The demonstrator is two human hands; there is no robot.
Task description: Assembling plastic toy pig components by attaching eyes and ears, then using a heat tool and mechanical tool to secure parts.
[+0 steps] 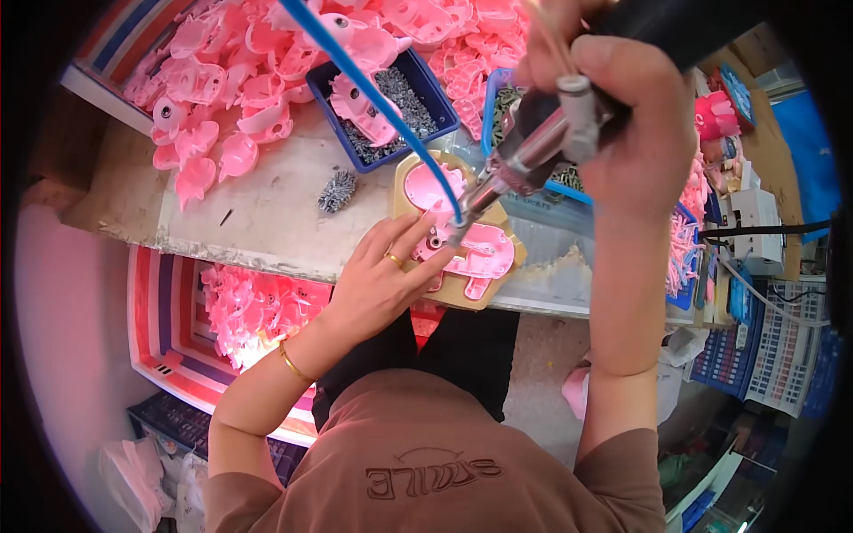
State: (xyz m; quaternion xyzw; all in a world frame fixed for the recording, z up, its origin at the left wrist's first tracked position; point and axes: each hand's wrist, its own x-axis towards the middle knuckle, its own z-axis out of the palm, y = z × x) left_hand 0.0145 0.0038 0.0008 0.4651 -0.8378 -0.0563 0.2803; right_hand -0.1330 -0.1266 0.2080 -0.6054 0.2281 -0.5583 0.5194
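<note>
Driving one screwdriver [533,151] into, seemingly, one pink shell [471,253].

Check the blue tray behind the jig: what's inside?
The blue tray holds a heap of small grey screws with one pink plastic shell lying on top. A blue air hose crosses over it, and whatever lies under the shell is hidden.

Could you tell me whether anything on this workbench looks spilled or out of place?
Yes: a small clump of screws lies loose on the bench, outside the blue tray that holds the rest.
</note>
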